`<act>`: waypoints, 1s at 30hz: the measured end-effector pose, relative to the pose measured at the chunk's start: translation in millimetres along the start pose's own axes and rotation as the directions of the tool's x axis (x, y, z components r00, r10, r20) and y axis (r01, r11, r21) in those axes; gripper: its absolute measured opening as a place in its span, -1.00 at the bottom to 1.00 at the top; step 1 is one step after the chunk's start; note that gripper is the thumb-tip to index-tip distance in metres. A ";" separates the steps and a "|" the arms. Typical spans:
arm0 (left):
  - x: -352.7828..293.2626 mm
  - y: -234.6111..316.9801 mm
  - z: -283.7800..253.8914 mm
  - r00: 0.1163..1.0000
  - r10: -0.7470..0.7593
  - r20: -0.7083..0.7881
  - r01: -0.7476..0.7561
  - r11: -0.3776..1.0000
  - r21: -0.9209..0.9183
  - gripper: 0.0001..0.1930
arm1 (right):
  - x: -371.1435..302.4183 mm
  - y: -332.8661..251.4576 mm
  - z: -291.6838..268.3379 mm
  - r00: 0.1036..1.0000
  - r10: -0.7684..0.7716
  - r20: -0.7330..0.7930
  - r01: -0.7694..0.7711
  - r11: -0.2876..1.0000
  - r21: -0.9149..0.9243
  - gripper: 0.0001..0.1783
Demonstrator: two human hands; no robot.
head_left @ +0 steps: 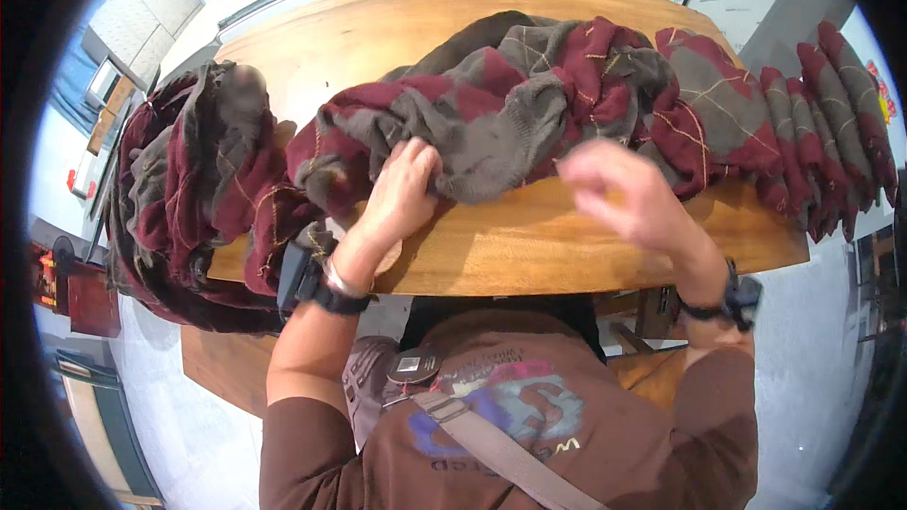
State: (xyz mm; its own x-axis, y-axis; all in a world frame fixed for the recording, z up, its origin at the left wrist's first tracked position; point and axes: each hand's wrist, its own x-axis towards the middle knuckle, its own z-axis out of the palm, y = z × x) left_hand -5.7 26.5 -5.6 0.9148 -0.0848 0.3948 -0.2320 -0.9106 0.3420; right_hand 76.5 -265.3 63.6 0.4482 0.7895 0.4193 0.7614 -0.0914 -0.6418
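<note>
A crumpled knit garment (472,146) in grey and maroon argyle with thin yellow lines lies across the table in front of me, a ribbed grey part facing up. My left hand (404,187) is closed on its near left side, the fingers partly sunk into the folds. Off the garment's near right edge is my right hand (619,194), smeared by motion. Its fingers look bent, but whether they hold anything I cannot tell. More cloth of the same pattern (694,99) adjoins on the right, and the border between the pieces is hard to make out.
The knitwear rests on a wooden table (491,250) with a curved near edge. At the left, a large heap of similar knitwear (179,179) hangs over the table's side. Several folded argyle pieces (831,123) stand in a row at the right end.
</note>
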 end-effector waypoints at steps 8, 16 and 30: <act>70.9 -93.6 48.5 0.972 -0.100 -0.211 0.119 0.990 0.080 -0.72 | 109.9 119.0 36.2 0.973 0.022 -0.230 -0.139 0.851 -0.506 -0.86; 86.4 -46.1 29.5 0.950 -0.073 -0.303 0.125 0.979 0.158 -0.47 | 83.5 109.6 35.8 0.895 -0.166 -0.414 0.003 0.930 -0.367 -0.86; 73.4 15.9 41.4 0.946 0.214 0.242 -0.110 0.917 -0.384 -0.88 | 85.9 109.8 45.7 0.939 -0.290 -0.186 0.144 0.820 -0.555 -0.49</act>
State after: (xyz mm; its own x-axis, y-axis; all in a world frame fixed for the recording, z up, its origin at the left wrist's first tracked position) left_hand 71.4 -11.0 -6.4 0.8960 -0.3730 0.2409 -0.4398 -0.6704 0.5976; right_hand 177.2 -179.7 -0.2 0.2867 0.6549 0.6992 0.9482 -0.2982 -0.1096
